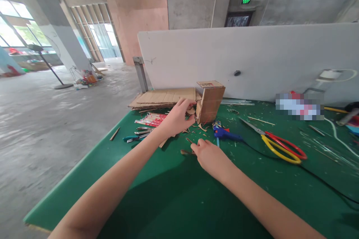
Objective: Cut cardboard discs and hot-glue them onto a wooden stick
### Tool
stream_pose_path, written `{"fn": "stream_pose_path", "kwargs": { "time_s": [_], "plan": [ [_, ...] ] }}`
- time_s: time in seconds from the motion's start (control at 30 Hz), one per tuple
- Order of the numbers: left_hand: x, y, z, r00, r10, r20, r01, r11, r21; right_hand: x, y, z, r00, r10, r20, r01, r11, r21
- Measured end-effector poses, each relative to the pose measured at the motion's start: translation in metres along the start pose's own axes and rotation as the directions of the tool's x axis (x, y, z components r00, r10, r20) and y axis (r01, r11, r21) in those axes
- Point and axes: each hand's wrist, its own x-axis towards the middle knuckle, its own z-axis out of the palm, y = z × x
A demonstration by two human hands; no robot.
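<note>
My left hand (177, 116) reaches to the base of a standing cardboard structure (212, 104), its thumb and curved fingers apart. Brown cardboard scraps (190, 111) show in the gap between them; whether the fingertips touch any is unclear. Lower and nearer to me, my right hand (210, 155) is closed in a pinch. A thin brown strip (189, 140) sticks out from its fingertips, and a small brown scrap (185, 152) lies just below. Beside the structure rests a blue hot glue gun (224, 133), its cable running right.
Scissors (280, 145) with red and yellow handles lie on the green tabletop (168, 194). Left of the structure are pliers (137, 137), red-and-white wrapped sticks (153, 119) and stacked cardboard sheets (165, 96). A white panel (252, 59) stands behind; the table's edge is at left.
</note>
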Motion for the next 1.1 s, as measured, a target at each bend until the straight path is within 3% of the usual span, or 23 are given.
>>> {"fn": "stream_pose_path", "kwargs": {
  "time_s": [0.13,0.23,0.27,0.3,0.33,0.4,0.43,0.47,0.53,0.6,0.63,0.73,0.9,1.0,1.1],
  "plan": [
    [0.002,0.0,-0.003,0.996,-0.034,-0.078,0.033,0.999,-0.014,-0.005,0.028,-0.015,0.995,-0.093,-0.034,0.097,0.983,0.154],
    [0.003,-0.005,-0.006,0.993,-0.057,-0.107,0.057,0.998,-0.007,-0.009,0.087,-0.04,0.98,0.088,-0.176,-0.054,0.981,0.188],
    [0.003,-0.006,-0.006,0.994,-0.049,-0.101,0.05,0.999,0.006,-0.011,0.11,-0.048,0.943,0.225,-0.246,-0.189,0.969,0.161],
    [0.003,-0.007,-0.006,0.995,-0.039,-0.087,0.041,0.999,0.02,-0.012,0.131,-0.055,0.859,0.381,-0.342,-0.356,0.925,0.136],
    [0.002,-0.008,-0.006,0.997,-0.033,-0.07,0.036,0.999,0.032,-0.013,0.149,-0.06,0.782,0.463,-0.417,-0.466,0.879,0.101],
    [0.002,-0.008,-0.003,0.999,-0.037,-0.034,0.039,0.998,0.049,-0.013,0.169,-0.064,0.658,0.55,-0.514,-0.618,0.784,0.048],
    [0.001,-0.008,-0.002,0.999,-0.044,-0.022,0.045,0.998,0.054,-0.012,0.169,-0.064,0.642,0.547,-0.537,-0.642,0.766,0.013],
    [0.001,-0.007,-0.001,0.999,-0.05,-0.017,0.051,0.997,0.058,-0.009,0.164,-0.062,0.664,0.534,-0.524,-0.635,0.773,-0.016],
    [0.001,-0.006,0.002,0.998,-0.053,-0.023,0.054,0.996,0.067,-0.002,0.14,-0.053,0.772,0.494,-0.399,-0.556,0.83,-0.049],
    [0.001,-0.007,0.003,0.998,-0.055,-0.034,0.057,0.996,0.072,0.008,0.111,-0.04,0.912,0.341,-0.228,-0.358,0.933,-0.035],
    [0.001,-0.007,0.003,0.998,-0.058,-0.034,0.06,0.996,0.072,0.013,0.097,-0.033,0.949,0.264,-0.175,-0.277,0.959,-0.054],
    [0.0,-0.007,0.005,0.999,-0.05,-0.007,0.05,0.996,0.068,0.028,0.072,-0.012,0.967,0.194,-0.165,-0.21,0.974,-0.084],
    [-0.003,-0.006,0.008,0.999,-0.032,0.017,0.031,0.995,0.097,0.043,0.057,0.006,0.972,0.174,-0.156,-0.189,0.978,-0.086],
    [-0.005,-0.007,0.009,0.999,-0.025,0.033,0.022,0.993,0.112,0.043,0.05,-0.001,0.981,0.146,-0.127,-0.155,0.986,-0.062],
    [-0.004,-0.009,0.008,0.999,-0.029,0.039,0.025,0.994,0.108,0.035,0.057,-0.021,0.993,0.111,-0.045,-0.111,0.994,-0.013]
  ]
}}
